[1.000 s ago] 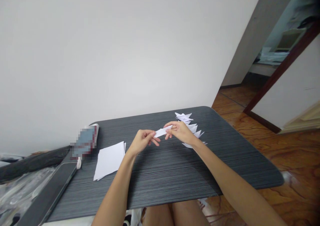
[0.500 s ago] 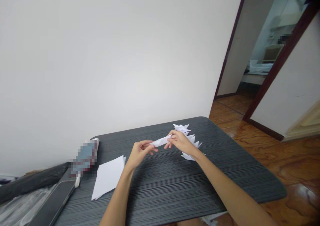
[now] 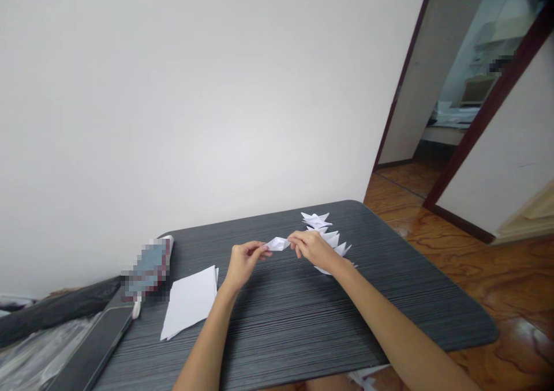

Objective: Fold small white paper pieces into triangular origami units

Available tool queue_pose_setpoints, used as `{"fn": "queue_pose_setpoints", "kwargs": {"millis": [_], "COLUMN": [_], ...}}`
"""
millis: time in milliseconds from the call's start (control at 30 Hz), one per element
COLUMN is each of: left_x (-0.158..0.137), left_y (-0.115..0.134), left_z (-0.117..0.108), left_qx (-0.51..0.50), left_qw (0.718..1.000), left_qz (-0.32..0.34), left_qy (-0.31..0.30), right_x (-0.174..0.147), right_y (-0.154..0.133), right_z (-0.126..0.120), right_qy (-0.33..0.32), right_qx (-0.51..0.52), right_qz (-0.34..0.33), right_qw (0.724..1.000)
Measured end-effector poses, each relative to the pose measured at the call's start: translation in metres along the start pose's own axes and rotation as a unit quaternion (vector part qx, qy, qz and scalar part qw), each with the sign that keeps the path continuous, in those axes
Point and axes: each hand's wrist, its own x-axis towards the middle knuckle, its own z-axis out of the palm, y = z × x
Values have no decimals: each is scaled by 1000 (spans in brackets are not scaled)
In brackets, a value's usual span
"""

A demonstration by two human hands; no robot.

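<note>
A small folded white paper boat (image 3: 277,244) is stretched between my two hands above the table. My left hand (image 3: 246,259) pinches its left tip between thumb and fingers. At the opposite tip, my right hand (image 3: 312,248) is closed on the paper in the same way. Several finished-looking white paper boats (image 3: 317,220) lie in a row just beyond and under my right hand, which partly hides them. Left of my left forearm rests a stack of white paper sheets (image 3: 190,300), its edges slightly uneven.
The dark wood-grain table (image 3: 294,322) stands against a white wall (image 3: 194,102). A blurred-out object (image 3: 149,267) and a dark flat panel (image 3: 97,345) occupy its left side. Beyond the right edge are a wooden floor (image 3: 459,264) and a doorway.
Before, the paper was a flat, long strip between my hands; now it has opened into a boat shape with a raised middle. Both hands still hold its ends, and the view has shifted slightly.
</note>
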Motion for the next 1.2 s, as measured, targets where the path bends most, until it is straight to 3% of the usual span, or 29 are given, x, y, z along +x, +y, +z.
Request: {"fn": "queue_pose_setpoints", "kwargs": {"millis": [167,333,467,667,967,1200], "left_x": [2,6,7,5,2,2], "left_y": [-4,-9,-11,-8,-7,-2], "left_z": [-3,-14,-16,-9,5,1], "left_qx": [29,65,77,147,213,187], "left_qw": [999,994,993,988,976,982], "left_qz": [6,16,10,18,37,38], "left_qy": [15,91,92,50,-14,-11], "right_x": [2,24,49,64,70,72], "right_y": [-5,11,44,81,99,106], "right_z": [-5,-32,-43,-26,-23,-20], "right_qy": [34,120,78,41,25,28], "right_qx": [-15,-85,-199,-234,-232,-225], "right_qz": [-2,61,126,183,209,200], "right_qw": [999,987,969,954,950,953]}}
